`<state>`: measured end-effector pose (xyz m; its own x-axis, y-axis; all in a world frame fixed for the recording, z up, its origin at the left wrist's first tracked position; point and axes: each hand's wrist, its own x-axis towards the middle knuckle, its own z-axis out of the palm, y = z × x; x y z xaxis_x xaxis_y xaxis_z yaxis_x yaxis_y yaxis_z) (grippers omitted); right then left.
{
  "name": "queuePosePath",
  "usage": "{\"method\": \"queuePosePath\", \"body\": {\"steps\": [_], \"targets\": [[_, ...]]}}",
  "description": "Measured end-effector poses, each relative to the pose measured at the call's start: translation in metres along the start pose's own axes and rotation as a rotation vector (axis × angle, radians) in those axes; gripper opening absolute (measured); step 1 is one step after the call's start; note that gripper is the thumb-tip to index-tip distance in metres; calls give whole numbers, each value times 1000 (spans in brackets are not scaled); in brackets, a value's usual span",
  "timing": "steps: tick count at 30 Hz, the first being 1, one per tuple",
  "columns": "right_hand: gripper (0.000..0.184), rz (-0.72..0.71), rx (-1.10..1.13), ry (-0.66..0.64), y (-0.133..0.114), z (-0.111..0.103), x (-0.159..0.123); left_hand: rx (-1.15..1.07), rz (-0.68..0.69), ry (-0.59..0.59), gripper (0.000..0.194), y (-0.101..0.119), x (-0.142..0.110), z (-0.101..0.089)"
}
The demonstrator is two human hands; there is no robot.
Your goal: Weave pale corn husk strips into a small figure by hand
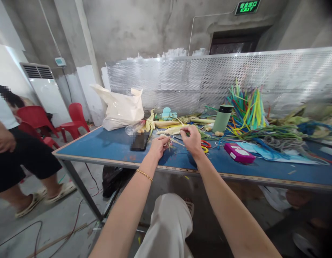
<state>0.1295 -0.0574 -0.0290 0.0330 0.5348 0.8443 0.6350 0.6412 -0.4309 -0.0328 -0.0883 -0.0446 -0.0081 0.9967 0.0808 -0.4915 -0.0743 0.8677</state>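
Observation:
Above the blue tabletop (123,151), my left hand (159,146) has its fingers closed on a small pale husk strip (177,142), which runs toward my right hand. My right hand (192,139) is pinched, thumb against fingers, and a thin pale strip sticks up from its fingertips. Whether both hands are on one strip I cannot tell. Pale corn husks (169,130) lie just beyond the hands. Beside my right wrist are scissors (205,144) with red and yellow handles, partly hidden. A dark phone (139,142) lies left of my left hand.
A white plastic bag (124,109) and a clear bottle (133,128) stand at the left. To the right are a green tumbler (221,120), a purple box (239,153), colourful strips (249,107) and tangled cords (273,134). A perforated metal panel (182,82) backs the table. Another person stands at left.

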Motion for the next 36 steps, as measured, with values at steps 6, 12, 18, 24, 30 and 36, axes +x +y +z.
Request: {"method": "queuePosePath", "body": {"steps": [6,12,18,24,30,36], "targets": [[19,-24,83,-350,-10,0,-7,-36,6,14,26,0,3,-2],[16,14,113,-446,-9,-3,-7,69,58,15,28,-2,2,0],[22,-23,62,-196,-12,-4,-2,358,150,-38,17,-5,-2,2],[31,57,226,-420,-15,-3,-3,574,198,-183,8,-8,-3,2],[23,274,462,-295,-18,-7,1,553,184,-198,9,-6,-7,2],[18,311,569,-253,-18,-7,3,356,100,-154,24,-4,-8,3]]}}
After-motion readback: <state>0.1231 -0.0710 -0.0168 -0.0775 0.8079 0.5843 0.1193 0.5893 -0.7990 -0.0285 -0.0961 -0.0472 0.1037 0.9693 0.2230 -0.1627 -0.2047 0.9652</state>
